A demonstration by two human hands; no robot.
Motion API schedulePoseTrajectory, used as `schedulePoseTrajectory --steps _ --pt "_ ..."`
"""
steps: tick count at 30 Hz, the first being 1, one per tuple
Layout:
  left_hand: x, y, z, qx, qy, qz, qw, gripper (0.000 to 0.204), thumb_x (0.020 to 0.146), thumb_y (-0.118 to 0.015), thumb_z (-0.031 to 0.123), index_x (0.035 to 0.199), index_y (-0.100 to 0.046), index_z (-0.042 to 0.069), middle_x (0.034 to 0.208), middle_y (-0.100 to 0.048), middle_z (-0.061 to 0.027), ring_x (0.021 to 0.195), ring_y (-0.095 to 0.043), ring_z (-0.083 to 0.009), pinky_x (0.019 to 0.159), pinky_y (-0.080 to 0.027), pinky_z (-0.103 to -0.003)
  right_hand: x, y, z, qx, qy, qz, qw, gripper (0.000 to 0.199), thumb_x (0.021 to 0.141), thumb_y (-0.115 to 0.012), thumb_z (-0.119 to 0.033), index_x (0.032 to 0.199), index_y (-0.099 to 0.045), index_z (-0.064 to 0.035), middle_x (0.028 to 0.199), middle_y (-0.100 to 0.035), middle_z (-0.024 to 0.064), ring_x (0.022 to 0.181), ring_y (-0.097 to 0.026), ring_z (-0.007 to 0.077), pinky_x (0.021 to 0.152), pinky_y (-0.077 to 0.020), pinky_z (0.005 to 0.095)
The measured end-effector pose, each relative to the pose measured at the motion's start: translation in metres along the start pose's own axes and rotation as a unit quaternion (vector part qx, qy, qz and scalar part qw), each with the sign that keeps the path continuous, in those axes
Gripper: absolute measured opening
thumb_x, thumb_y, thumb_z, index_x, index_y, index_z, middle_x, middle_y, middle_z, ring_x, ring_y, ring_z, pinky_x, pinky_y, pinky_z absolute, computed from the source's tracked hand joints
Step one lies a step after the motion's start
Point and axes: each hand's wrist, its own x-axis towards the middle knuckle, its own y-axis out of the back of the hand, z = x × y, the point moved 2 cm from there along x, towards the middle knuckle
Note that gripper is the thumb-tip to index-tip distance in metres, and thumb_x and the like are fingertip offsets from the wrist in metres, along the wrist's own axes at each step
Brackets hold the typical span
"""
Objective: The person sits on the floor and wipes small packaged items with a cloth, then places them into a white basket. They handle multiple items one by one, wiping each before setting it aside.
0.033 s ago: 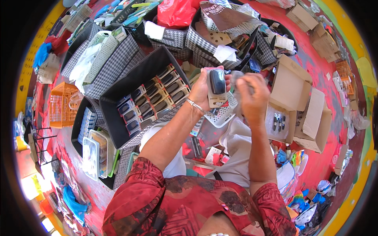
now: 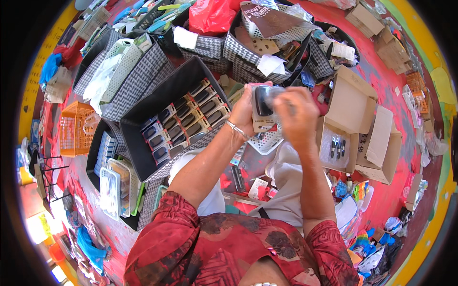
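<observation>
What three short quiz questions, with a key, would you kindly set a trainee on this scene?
1. Choose one: the left hand is holding (A) an orange basket, (B) a carded dark oval item, (C) a red bag.
2. True or false: the black-lined bin of carded packs stands to the left of the open cardboard box with slim dark items inside.
3. Fill in: around the wrist of that same hand is a silvery ____.

Key: 1. B. 2. True. 3. Bracelet.

An orange plastic basket (image 2: 73,127) sits on the red floor (image 2: 401,119).
</observation>
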Motion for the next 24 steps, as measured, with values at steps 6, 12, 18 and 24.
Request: schedulePoseTrajectory --steps 6,12,18,24 --pt "-0.012 -0.005 -0.016 0.076 0.093 0.035 0.992 0.054 0.089 -0.029 0.054 0.114 -0.049 0.011 0.107 -0.057 -0.0084 0.094 -0.058 -0.0226 0.081 -0.049 -0.038 0.009 -0.019 0.023 -0.165 -0.003 0.032 0.986 0.007 0.076 -0.061 -0.017 0.076 -0.057 -0.01 0.086 -0.054 0.005 0.071 -0.058 0.024 0.055 -0.0443 0.0349" --pt "-0.004 0.0 -0.005 0.011 0.025 -0.021 0.999 0.058 0.092 -0.023 0.048 0.127 -0.04 0.005 0.11 -0.054 -0.0157 0.094 -0.057 -0.0254 0.084 -0.048 -0.037 0.013 0.013 0.081 0.062 -0.278 0.096 0.954 0.02 0.082 -0.057 -0.021 0.076 -0.062 -0.0031 0.069 -0.06 0.003 0.06 -0.055 0.0143 0.056 -0.0418 0.0286" --pt "0.0 0.002 0.008 -0.011 -0.055 -0.045 0.997 0.056 0.092 -0.025 0.047 0.122 -0.044 0.004 0.107 -0.057 -0.0139 0.089 -0.059 -0.026 0.079 -0.05 -0.038 -0.014 0.01 0.049 0.292 -0.494 -0.092 0.814 0.037 0.083 -0.058 -0.04 0.073 -0.062 -0.0042 0.059 -0.052 -0.0021 0.051 -0.043 0.0038 0.047 -0.0346 0.0212" --pt "0.001 -0.003 0.008 0.072 -0.082 0.087 0.99 0.054 0.092 -0.028 0.048 0.12 -0.046 0.005 0.109 -0.057 -0.011 0.095 -0.057 -0.0222 0.083 -0.047 -0.035 -0.019 -0.009 0.013 0.248 -0.259 -0.264 0.895 0.025 0.073 -0.063 -0.02 0.086 -0.063 0.0012 0.071 -0.062 0.0071 0.063 -0.057 0.0139 0.059 -0.0439 0.0292"
